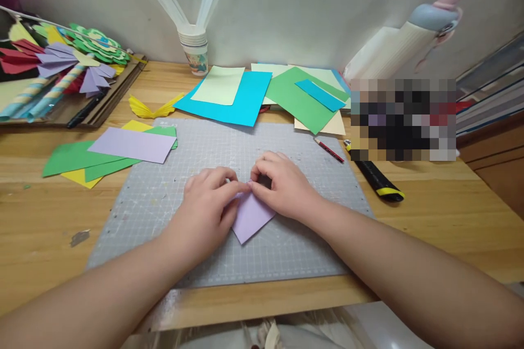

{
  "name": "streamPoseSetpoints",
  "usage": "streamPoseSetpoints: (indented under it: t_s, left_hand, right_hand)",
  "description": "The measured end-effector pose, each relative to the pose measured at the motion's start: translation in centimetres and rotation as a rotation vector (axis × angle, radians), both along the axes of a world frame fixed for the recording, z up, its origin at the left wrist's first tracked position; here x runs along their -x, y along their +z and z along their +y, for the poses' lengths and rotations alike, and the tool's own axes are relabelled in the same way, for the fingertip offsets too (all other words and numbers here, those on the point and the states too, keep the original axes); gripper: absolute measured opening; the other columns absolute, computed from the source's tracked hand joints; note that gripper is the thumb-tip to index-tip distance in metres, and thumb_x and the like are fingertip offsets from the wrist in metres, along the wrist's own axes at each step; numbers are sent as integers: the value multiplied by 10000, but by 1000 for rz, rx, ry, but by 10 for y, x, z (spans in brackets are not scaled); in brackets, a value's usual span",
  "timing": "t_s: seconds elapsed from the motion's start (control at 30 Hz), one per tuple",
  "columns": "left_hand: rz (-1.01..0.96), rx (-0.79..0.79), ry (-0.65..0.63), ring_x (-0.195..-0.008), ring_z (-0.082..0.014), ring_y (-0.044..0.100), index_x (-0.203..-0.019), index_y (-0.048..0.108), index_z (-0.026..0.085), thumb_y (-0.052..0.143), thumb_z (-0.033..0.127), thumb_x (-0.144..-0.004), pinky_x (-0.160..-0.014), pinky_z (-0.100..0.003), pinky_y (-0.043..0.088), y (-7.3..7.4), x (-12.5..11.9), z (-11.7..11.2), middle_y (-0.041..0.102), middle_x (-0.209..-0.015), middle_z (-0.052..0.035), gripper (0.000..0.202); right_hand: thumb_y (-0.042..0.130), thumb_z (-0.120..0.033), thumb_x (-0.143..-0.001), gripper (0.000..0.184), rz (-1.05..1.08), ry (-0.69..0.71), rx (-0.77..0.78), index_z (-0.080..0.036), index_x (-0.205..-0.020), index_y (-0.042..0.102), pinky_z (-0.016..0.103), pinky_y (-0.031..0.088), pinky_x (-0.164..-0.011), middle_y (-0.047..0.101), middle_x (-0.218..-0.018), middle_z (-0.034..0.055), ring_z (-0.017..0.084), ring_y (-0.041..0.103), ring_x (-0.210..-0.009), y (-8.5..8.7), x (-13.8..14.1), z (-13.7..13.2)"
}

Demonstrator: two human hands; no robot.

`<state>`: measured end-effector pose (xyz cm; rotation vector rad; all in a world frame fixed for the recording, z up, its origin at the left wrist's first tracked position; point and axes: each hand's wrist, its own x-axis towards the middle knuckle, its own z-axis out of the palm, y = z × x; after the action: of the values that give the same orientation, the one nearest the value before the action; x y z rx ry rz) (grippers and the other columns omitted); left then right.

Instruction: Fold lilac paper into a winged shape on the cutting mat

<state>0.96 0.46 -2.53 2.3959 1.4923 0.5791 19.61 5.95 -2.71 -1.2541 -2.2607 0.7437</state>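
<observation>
In the head view, a folded piece of lilac paper [250, 222] rests on the grey cutting mat [311, 245], between the two hands, one corner pointing toward the person. The left hand [210, 199] has a narrow grip, thumb and forefinger on the paper; the right hand [282, 182] pinches the paper's far end, its fingertips close to the left forefinger. To the left, a lilac rectangle [133, 145] lies over green strips [65, 158], partly on the mat. A pencil [328, 150] and a black-and-yellow cutter [376, 177] lie to the right on the worktop [442, 223].
</observation>
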Motion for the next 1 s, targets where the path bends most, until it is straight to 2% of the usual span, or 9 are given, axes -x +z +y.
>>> streamPoseSetpoints:
  t_s: [0.13, 0.33, 0.47, 0.7, 0.77, 0.83, 0.9, 1.0]
  left_hand:
    - [146, -88, -117, -1033, -259, 548, -1104, 658, 288, 445, 140, -936, -819, -432, 355, -3, 4, -5, 652, -1102, -40, 309]
    - [247, -114, -257, -1246, -209, 511, -1237, 587, 266, 381, -35, -825, -1035, -429, 269, 7, 10, -19, 633, -1295, -5, 549]
    - [304, -121, -334, -1249, -194, 524, -1170, 628, 197, 385, -11, -825, -1098, -401, 229, 12, 8, -36, 645, -1275, -45, 470]
    - [355, -134, -367, -1323, -204, 457, -1107, 665, 197, 510, 133, -859, -1160, -380, 157, 8, 12, -65, 603, -1331, -59, 300]
    - [358, -132, -357, -1335, -195, 445, -1113, 658, 189, 497, 126, -859, -1166, -377, 118, 6, 12, -68, 609, -1329, -57, 307]
    - [345, -130, -328, -1322, -184, 460, -1149, 639, 181, 479, 93, -848, -1162, -374, 105, 5, 11, -70, 624, -1313, -56, 351]
    - [326, -129, -289, -1308, -182, 478, -1198, 612, 184, 470, 72, -842, -1151, -376, 124, 2, 10, -72, 629, -1308, -52, 400]
    - [311, -127, -240, -1308, -189, 480, -1261, 573, 205, 492, 102, -853, -1135, -378, 163, -1, 9, -75, 606, -1345, -42, 428]
  right_hand:
    - [633, -205, -816, 83, -39, 8, -31, -214, -749, 585, 371, 361, -836, 573, -904, 22, 214, 503, -925, -5, 0, 3]
    - [623, -231, -823, 87, -62, 10, -32, -217, -744, 589, 385, 372, -850, 591, -923, 25, 220, 512, -932, -7, 0, 4]
    - [606, -229, -819, 82, -66, 8, -35, -221, -738, 595, 389, 375, -847, 599, -930, 29, 224, 513, -936, -5, 0, 4]
    - [589, -219, -798, 85, -58, -16, -47, -220, -713, 590, 399, 383, -831, 602, -903, 35, 232, 520, -911, -11, 2, 6]
    - [562, -194, -800, 62, -43, -49, -64, -211, -749, 594, 417, 390, -833, 604, -923, 62, 248, 526, -922, -12, 1, 7]
    - [505, -170, -832, 110, -11, -63, -90, -189, -863, 608, 436, 398, -854, 609, -993, 106, 263, 535, -970, -8, -2, 5]
    - [454, -186, -886, 192, 30, 19, -107, -174, -995, 612, 421, 414, -885, 627, -1072, 124, 249, 557, -1014, 1, -7, -1]
    - [512, -276, -907, 187, 50, 343, -79, -240, -1014, 660, 334, 449, -913, 710, -1044, 26, 184, 630, -980, 21, -15, -18]
